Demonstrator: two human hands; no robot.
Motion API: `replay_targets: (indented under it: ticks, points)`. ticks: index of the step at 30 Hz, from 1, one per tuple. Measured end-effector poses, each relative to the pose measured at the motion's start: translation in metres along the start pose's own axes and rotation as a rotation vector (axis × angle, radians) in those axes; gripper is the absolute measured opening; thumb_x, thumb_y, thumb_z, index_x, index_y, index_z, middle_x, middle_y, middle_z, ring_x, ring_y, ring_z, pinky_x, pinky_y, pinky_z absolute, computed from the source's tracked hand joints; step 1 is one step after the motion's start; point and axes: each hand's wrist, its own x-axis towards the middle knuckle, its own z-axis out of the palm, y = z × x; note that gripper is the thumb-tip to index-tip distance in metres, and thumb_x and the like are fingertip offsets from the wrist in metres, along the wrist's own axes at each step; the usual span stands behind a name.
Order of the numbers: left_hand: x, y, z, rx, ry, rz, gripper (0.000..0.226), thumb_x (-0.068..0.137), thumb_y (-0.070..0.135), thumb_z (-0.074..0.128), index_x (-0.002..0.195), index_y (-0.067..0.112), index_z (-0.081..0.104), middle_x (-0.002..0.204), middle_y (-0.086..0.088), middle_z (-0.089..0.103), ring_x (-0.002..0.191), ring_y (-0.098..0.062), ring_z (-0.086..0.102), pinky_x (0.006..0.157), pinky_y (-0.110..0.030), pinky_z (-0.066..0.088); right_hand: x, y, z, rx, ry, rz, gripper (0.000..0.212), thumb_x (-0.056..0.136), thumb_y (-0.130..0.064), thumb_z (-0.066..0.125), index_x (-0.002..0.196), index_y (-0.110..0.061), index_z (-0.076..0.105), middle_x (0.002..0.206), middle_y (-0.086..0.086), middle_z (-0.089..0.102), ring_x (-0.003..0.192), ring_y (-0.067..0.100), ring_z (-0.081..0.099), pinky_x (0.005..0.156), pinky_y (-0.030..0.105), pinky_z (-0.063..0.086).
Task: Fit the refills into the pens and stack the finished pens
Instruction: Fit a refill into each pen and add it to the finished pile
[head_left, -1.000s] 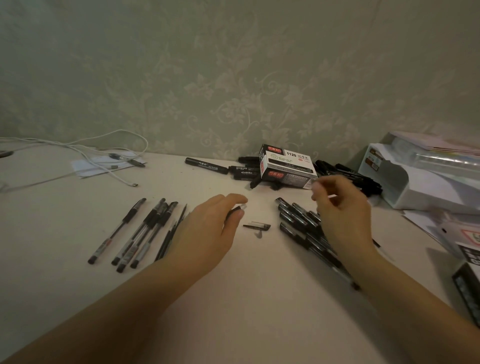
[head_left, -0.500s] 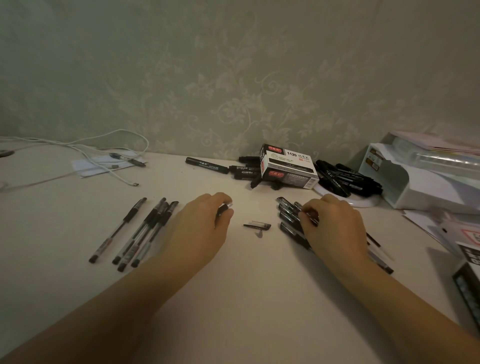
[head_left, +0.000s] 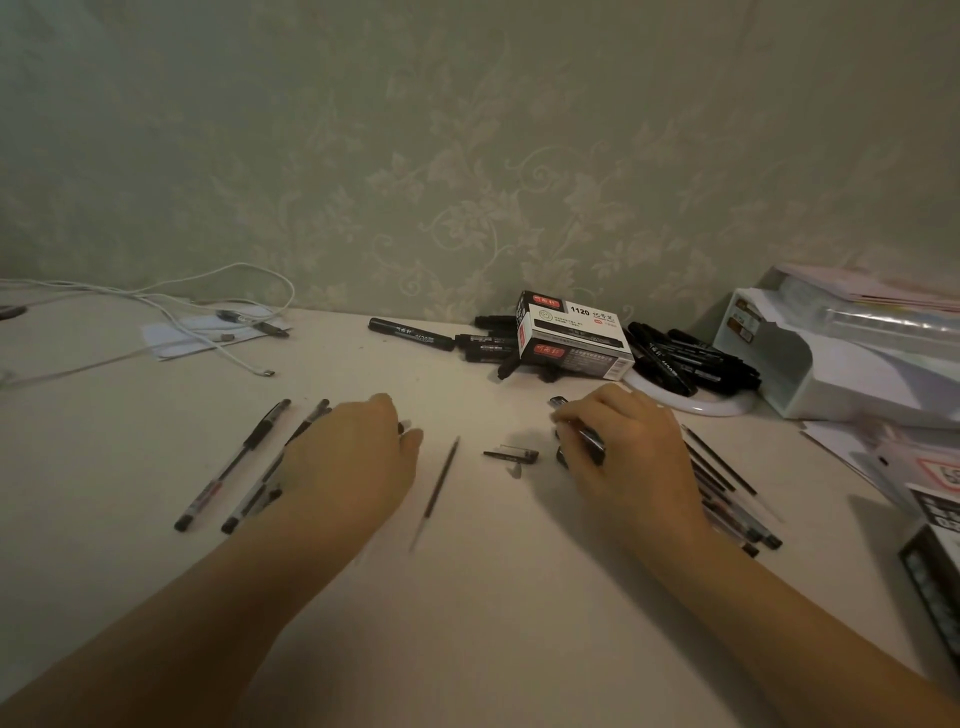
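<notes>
The right hand (head_left: 631, 457) curls its fingers (head_left: 571, 421) round a dark, clear-barrelled pen (head_left: 589, 441) atop the heap of similar pens (head_left: 727, 499) beneath its palm. The left hand (head_left: 353, 457) lies palm down over the row of black-capped pens (head_left: 234, 462); whether its bent fingertips (head_left: 410, 441) hold anything cannot be told. Between both hands, on the pale tabletop (head_left: 493, 597), lies a thin dark refill (head_left: 439, 488), and just right of it a small black pen cap (head_left: 511, 455). Beyond the knuckles sits a white marker box (head_left: 574, 332).
</notes>
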Motion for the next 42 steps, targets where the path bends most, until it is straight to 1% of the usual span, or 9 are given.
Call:
replay_targets:
  ticks: [3,8,13,18,24,28,33,37,42]
  points:
    - [-0.002,0.008,-0.003,-0.048,0.075,0.062,0.034,0.092,0.057,0.043,0.088,0.023,0.039,0.072,0.009,0.045,0.066,-0.012,0.047,0.053,-0.027,0.035,0.0,0.0,0.001,0.009,0.006,0.001,0.011,0.09,-0.017,0.068,0.099,-0.018,0.074,0.092,-0.005,0.067,0.086,0.02,0.059,0.073,0.042,0.048]
    - [-0.021,0.034,0.008,-0.095,-0.15,0.266,0.051,0.077,0.079,0.043,0.097,0.033,0.039,0.084,0.015,0.052,0.07,-0.001,0.05,0.051,-0.019,0.033,-0.001,-0.002,0.003,0.021,0.01,-0.011,0.009,0.088,-0.016,0.069,0.096,-0.019,0.073,0.091,-0.005,0.066,0.085,0.019,0.059,0.071,0.037,0.045]
    - [-0.022,0.039,0.014,-0.067,-0.128,0.366,0.036,0.09,0.064,0.041,0.101,0.03,0.035,0.091,0.009,0.058,0.075,-0.01,0.056,0.055,-0.024,0.041,-0.002,-0.009,0.005,0.091,-0.032,-0.111,0.014,0.091,-0.02,0.066,0.104,-0.019,0.072,0.095,-0.006,0.065,0.086,0.015,0.059,0.072,0.035,0.046]
    - [-0.022,0.036,0.013,-0.083,-0.143,0.352,0.021,0.098,0.046,0.04,0.092,0.029,0.03,0.084,0.009,0.05,0.072,-0.011,0.051,0.055,-0.025,0.034,-0.003,-0.01,0.006,0.071,-0.054,-0.138,0.012,0.092,-0.02,0.066,0.102,-0.02,0.072,0.095,-0.007,0.065,0.086,0.015,0.059,0.071,0.032,0.04]
    - [-0.016,0.035,0.01,-0.028,-0.181,0.288,0.023,0.1,0.041,0.04,0.102,0.02,0.047,0.085,0.004,0.053,0.077,-0.018,0.057,0.066,-0.034,0.05,-0.003,-0.007,0.007,0.114,-0.057,-0.112,0.009,0.091,-0.016,0.068,0.098,-0.019,0.073,0.091,-0.007,0.065,0.084,0.016,0.06,0.07,0.039,0.047]
    - [-0.015,0.034,0.01,0.003,-0.175,0.264,0.023,0.101,0.04,0.037,0.098,0.018,0.044,0.083,0.003,0.055,0.072,-0.016,0.055,0.058,-0.029,0.04,-0.003,-0.006,0.008,0.145,-0.058,-0.11,0.01,0.091,-0.015,0.067,0.098,-0.018,0.073,0.091,-0.007,0.064,0.084,0.015,0.06,0.072,0.041,0.05]
    - [-0.013,0.035,-0.005,-0.337,0.03,0.216,0.018,0.099,0.041,0.042,0.093,0.025,0.045,0.066,0.01,0.05,0.057,-0.004,0.048,0.048,-0.017,0.032,0.0,-0.011,0.004,0.464,-0.082,0.123,0.011,0.092,-0.026,0.067,0.1,-0.026,0.074,0.091,-0.015,0.069,0.084,0.006,0.063,0.072,0.019,0.051]
    - [-0.019,0.041,-0.005,-0.462,0.034,0.334,0.014,0.097,0.043,0.045,0.091,0.031,0.044,0.06,0.012,0.045,0.053,-0.001,0.044,0.046,-0.016,0.026,0.002,-0.021,0.0,0.963,-0.282,0.315,0.016,0.089,-0.029,0.066,0.102,-0.021,0.073,0.081,-0.004,0.074,0.071,0.001,0.066,0.061,0.013,0.05]
    - [-0.02,0.039,0.006,-0.473,0.006,0.42,0.017,0.098,0.045,0.037,0.096,0.03,0.045,0.061,0.011,0.044,0.055,-0.002,0.043,0.048,-0.018,0.025,0.002,-0.022,0.003,1.052,-0.264,0.37,0.014,0.098,-0.018,0.057,0.095,-0.011,0.069,0.071,-0.001,0.069,0.06,0.008,0.057,0.057,0.018,0.048]
